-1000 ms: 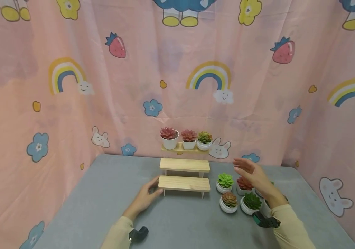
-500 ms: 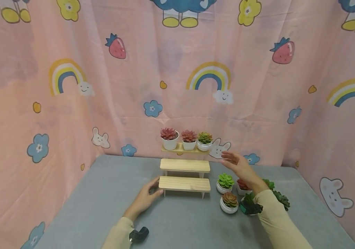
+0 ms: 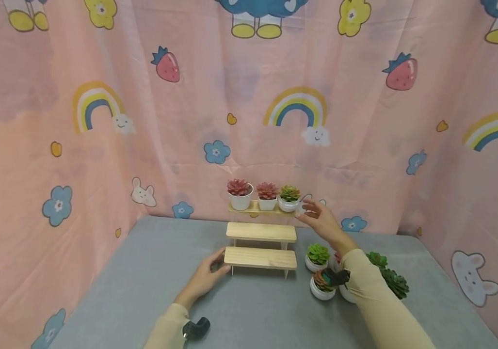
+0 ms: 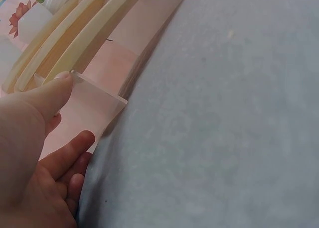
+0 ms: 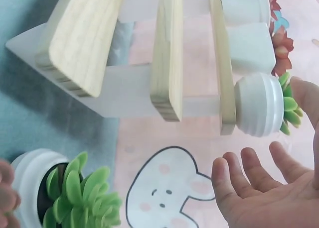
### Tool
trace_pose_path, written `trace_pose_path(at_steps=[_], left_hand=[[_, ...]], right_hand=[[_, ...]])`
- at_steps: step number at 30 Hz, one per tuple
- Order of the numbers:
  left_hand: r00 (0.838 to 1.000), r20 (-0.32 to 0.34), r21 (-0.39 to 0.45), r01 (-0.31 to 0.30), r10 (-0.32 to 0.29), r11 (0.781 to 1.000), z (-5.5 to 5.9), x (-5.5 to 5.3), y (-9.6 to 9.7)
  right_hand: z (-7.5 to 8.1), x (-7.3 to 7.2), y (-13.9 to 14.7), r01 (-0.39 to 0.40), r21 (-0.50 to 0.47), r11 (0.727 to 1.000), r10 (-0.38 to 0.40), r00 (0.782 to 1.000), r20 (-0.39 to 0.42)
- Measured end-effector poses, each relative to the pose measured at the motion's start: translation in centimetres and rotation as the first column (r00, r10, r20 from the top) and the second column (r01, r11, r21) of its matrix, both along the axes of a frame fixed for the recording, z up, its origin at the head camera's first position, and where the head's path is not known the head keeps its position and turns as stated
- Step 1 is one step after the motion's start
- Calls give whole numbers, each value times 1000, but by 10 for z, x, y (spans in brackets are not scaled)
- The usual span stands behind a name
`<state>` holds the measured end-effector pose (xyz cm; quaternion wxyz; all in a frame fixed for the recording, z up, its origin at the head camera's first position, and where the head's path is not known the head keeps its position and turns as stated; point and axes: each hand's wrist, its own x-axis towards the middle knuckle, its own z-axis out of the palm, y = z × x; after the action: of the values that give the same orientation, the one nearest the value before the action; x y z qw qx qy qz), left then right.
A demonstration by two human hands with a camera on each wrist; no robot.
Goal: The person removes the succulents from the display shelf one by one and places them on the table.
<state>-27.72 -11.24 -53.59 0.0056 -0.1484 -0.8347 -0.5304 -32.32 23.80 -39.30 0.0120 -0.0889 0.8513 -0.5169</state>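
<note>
A tiered wooden plant stand (image 3: 262, 231) with three shelves stands on the grey table. My left hand (image 3: 203, 278) grips its left end; in the left wrist view the thumb (image 4: 59, 91) lies at the front edge of the clear side panel (image 4: 94, 103), with fingers behind. Beside the top shelf's right end my right hand (image 3: 324, 224) is held in the air, fingers spread and loosely bent. Closest to it is a green succulent in a ribbed white pot (image 5: 259, 104), apart from the fingers. Left of that pot stand two reddish succulents (image 3: 268, 196) in white pots.
Right of the stand, several more potted succulents sit on the table (image 3: 113, 291), among them a bright green one (image 3: 317, 257) and a brown one (image 3: 322, 288). My right forearm (image 3: 375, 291) passes over this group, partly hiding it. A pink patterned curtain (image 3: 187, 169) hangs behind.
My right hand has moved left and slightly up, from over the succulents on the table to the top shelf's right end. The left hand keeps its place on the stand.
</note>
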Motion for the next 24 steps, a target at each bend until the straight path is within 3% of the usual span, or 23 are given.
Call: trace_pose_path(at_steps=[14, 24], left_hand=[[1000, 9, 4, 13, -13, 1000, -2, 0, -1], [1000, 4, 4, 5, -5, 1000, -1, -1, 1]], right_hand=[[0, -23, -22, 35, -128, 991, -30, 999, 44], [-2, -32, -33, 80, -119, 990, -79, 997, 12]])
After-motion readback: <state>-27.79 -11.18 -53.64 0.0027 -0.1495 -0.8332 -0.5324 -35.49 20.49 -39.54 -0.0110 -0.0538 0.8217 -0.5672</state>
